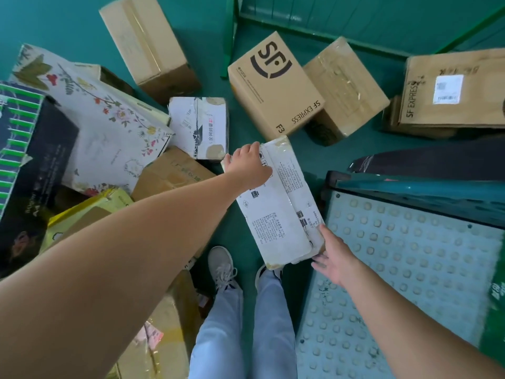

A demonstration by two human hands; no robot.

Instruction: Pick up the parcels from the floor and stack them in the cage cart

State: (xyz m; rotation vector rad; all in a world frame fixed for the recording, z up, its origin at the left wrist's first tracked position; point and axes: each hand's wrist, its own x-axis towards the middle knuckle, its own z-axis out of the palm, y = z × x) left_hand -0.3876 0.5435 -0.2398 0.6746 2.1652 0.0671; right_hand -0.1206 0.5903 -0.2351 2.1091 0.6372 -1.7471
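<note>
Left hand [247, 165] lies over the far upper-left corner of the flat white rectangular parcel with printed black text [278, 203], fingers curled down over its top edge in a grip; how far they wrap behind the edge cannot be told. Right hand [332, 258] meets the parcel's near lower-right corner with fingers spread and fairly straight, supporting or about to cup that corner rather than clamping it. The parcel sits tilted between the two hands, above the teal floor [54, 23] and just beside the grey studded deck of the cage cart [410, 255]; whether its underside rests on anything is not visible. The step in hand is judged to be the pick-up or carry of this one parcel, with stacking not yet done. The next move calls for a firm hold at both opposite corners, keeping the parcel level, then swinging it right over the cart's dark green edge rail [410, 187] and setting it flat on the deck. Other work remains: the brown cardboard box marked SF Express [276, 86] and the white floral-printed carton [103, 124] lie on the floor. The cart's cage walls are cut off at the right border, and the parcel's print is too small to read.
</note>
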